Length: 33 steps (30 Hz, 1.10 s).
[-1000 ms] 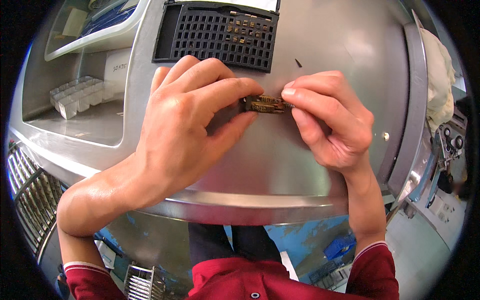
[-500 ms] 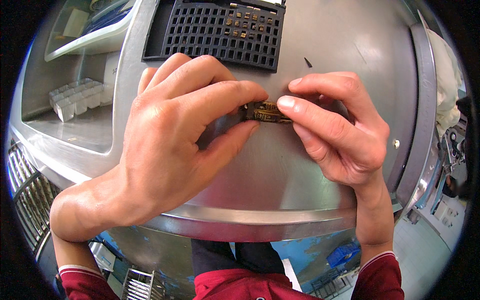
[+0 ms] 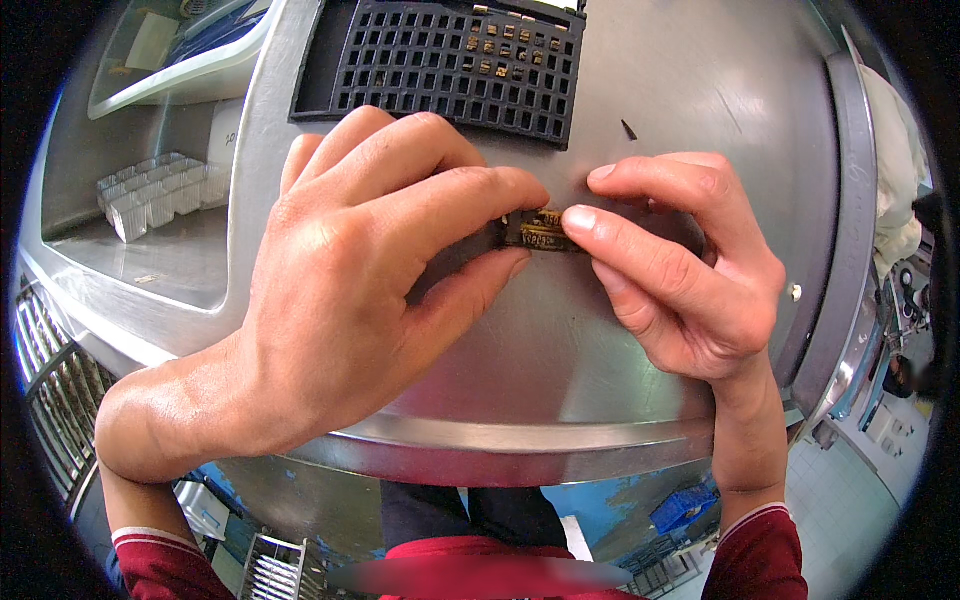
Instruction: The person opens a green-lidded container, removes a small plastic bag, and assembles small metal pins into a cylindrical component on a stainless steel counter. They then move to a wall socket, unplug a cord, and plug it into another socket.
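Observation:
Between my hands is a small dark type holder (image 3: 541,232) with rows of brass-coloured raised characters, held just above the steel table. My left hand (image 3: 345,240) pinches its left end between thumb and index finger; the other fingers curl above. My right hand (image 3: 695,265) is closed at the right end, a fingertip pressed on the top face, its thumb below and another finger raised off it. The fingers cover both ends of the holder. Beyond them lies a black slotted tray (image 3: 322,70), where several small brass type pieces (image 3: 508,48) sit in slots toward the right.
A small black pointed piece (image 3: 629,130) rests on the steel table (image 3: 740,60), right of the tray. At left, a recessed steel basin holds a clear plastic compartment tray (image 3: 155,200). White cloth (image 3: 890,150) hangs beyond the raised right edge. The table's front lip (image 3: 520,436) is near me.
The whole view has shifted slightly, so table, tray and hands appear a little further right. Both hands keep the same hold on the type holder.

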{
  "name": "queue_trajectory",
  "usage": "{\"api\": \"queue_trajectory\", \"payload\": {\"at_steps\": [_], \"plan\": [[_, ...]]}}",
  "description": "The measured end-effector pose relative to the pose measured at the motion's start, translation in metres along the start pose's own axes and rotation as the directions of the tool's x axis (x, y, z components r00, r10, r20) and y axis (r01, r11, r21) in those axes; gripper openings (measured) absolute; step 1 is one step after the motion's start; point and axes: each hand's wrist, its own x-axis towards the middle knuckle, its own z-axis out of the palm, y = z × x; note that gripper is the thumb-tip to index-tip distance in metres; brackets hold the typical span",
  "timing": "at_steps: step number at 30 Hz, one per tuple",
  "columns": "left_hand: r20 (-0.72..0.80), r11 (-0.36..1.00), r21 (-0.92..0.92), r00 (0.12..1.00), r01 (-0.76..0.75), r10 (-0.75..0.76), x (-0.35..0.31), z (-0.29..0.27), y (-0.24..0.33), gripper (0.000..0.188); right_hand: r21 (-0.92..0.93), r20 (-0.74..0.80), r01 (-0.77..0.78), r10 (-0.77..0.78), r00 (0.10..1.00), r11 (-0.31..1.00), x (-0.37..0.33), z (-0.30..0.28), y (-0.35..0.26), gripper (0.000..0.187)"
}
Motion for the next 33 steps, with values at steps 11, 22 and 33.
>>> {"api": "queue_trajectory", "payload": {"at_steps": [11, 22, 33], "plan": [[0.010, 1.000, 0.018, 1.000, 0.000, 0.000, -0.002, -0.001, 0.000, 0.037, -0.090, -0.050, 0.021, -0.026, 0.998, 0.996, 0.001, 0.001, -0.006, 0.024], [-0.032, 0.988, 0.029, 0.988, 0.153, -0.152, -0.004, -0.008, 0.033, 0.034, -0.098, -0.195, 0.080, -0.098, 0.976, 0.992, -0.009, 0.011, -0.015, 0.031], [-0.027, 0.981, -0.010, 0.981, 0.193, -0.193, -0.020, -0.008, 0.017, 0.033, -0.114, -0.231, 0.092, -0.116, 0.966, 0.989, -0.007, 0.026, -0.018, 0.027]]}}
